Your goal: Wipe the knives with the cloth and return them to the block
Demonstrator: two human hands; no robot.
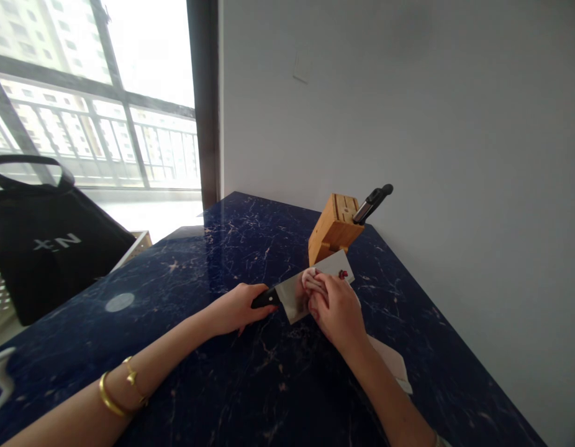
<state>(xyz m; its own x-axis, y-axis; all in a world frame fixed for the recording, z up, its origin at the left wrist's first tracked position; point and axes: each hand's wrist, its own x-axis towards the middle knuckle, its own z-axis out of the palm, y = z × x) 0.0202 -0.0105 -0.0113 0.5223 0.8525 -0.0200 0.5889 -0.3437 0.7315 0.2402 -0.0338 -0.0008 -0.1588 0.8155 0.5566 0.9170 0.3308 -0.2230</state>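
Our left hand [243,307] closes its fingers around the black handle [264,298] of a cleaver [290,301], which we hold at the middle of the dark blue marbled table [189,366], its broad blade pointing to the far right. Our right hand [339,310] pinches a bunched pale cloth [310,274] against that blade. Just beyond it stands a wooden knife block [329,231], black-handled tools [374,202] sticking out rightward. Nearer us on the right, a pale flat piece [393,360] lies on the table, partly hidden.
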